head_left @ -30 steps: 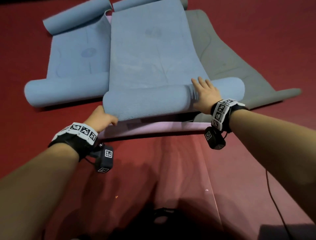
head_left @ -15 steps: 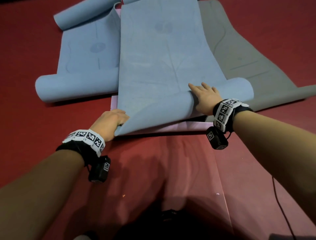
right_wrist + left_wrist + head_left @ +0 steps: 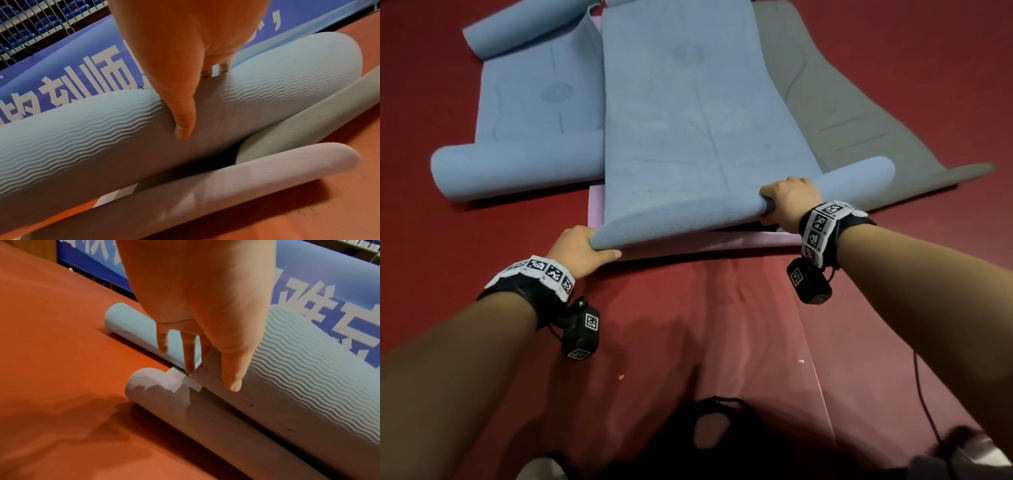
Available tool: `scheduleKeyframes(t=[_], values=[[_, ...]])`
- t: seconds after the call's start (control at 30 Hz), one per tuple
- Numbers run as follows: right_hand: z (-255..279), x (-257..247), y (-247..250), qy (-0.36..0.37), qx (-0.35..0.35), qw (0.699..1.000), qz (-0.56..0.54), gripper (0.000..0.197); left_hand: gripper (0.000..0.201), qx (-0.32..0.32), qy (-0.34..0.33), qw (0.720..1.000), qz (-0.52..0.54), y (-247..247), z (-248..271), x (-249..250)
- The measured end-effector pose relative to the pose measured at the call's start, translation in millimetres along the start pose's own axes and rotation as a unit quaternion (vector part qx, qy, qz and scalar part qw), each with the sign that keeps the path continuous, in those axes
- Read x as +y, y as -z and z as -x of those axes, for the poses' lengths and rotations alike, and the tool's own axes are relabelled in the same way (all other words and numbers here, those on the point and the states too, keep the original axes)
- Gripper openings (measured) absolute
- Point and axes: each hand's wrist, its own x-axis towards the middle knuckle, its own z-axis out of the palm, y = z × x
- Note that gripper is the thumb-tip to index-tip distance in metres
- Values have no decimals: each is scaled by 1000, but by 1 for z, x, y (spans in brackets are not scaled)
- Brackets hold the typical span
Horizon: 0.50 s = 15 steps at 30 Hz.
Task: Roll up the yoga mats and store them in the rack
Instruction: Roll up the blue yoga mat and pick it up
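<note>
We grip the blue mat's (image 3: 688, 130) near edge: left hand (image 3: 582, 248) pinching one corner, right hand (image 3: 789, 200) curled round the other.

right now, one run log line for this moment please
step: rolling | left hand: grips near edge of centre light-blue foam yoga mat | right hand: grips same edge | rack: not visible

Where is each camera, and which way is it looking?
Head: worn on the head, looking forward and down at the top blue mat on the red floor; both forearms, left hand and right hand show.
Left wrist: on the left wrist, looking along the fingers at the mat's near edge; only that hand shows.
Right wrist: on the right wrist, looking along the thumb at the curled edge.
Both wrist views share the mat's wavy underside and the blue banner behind.
</note>
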Motion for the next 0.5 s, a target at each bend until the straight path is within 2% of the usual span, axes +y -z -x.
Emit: scheduleKeyframes(t=[0.17,0.27,0.37,0.5], values=[[36,-6,23,-26,4,1000,6,29,22,44,-1,999,15,30,22,21],[53,-14,50,-28,28,999,5,22,21,48,-2,998,28,52,36,33],[62,-27,95,-15,59,998,4,20,43,44,25,998,35,77,47,42],[74,-38,118,-1,77,997,16,19,60,42,88,994,47,93,52,42]])
